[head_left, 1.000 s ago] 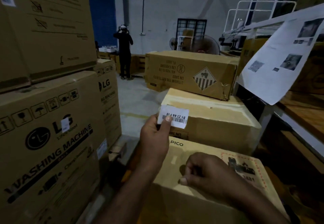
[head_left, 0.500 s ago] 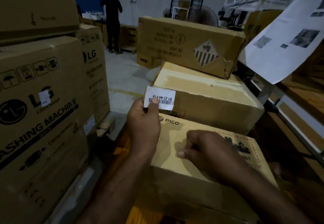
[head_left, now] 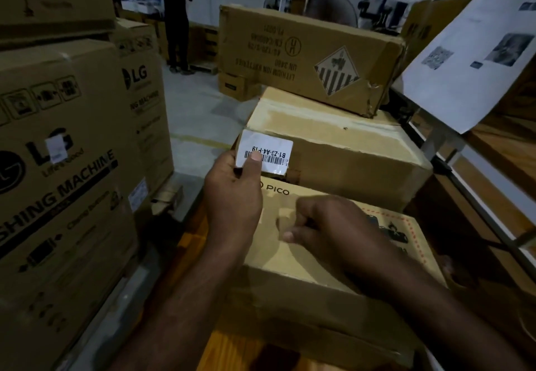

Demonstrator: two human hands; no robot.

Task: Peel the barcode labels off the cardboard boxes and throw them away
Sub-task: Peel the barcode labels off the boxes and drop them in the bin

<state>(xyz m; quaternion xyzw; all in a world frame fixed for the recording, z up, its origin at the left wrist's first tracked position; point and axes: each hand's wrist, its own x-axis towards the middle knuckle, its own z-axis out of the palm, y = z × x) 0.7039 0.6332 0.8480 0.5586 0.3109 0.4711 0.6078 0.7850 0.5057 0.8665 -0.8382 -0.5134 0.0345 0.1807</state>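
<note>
Already peeled, the label [head_left: 272, 145] is hanging in the air just above the far-left corner of the PICO box [head_left: 290, 266], pinched near its left edge between the thumb and fingers of the left hand [head_left: 232, 193]. That hand is holding it by one side with the print facing the camera, probably so the sticky back is touching nothing until it can be thrown away; no bin is showing.

The right hand [head_left: 327, 225] is lying on the PICO box lid just right of the left hand. Its fingers are curled and its thumb is pressing beside a pale patch where the cardboard is looking stripped. Whether it is pinching anything I cannot tell. It is likely steadying the box or picking at a leftover scrap.

Behind the PICO box a plain box [head_left: 348, 150] is sitting, with a battery box [head_left: 290, 48] lying across its far part. Left of the PICO box, LG boxes [head_left: 72, 196] are standing stacked, one carrying a small white sticker [head_left: 55, 148], likely next for peeling.
</note>
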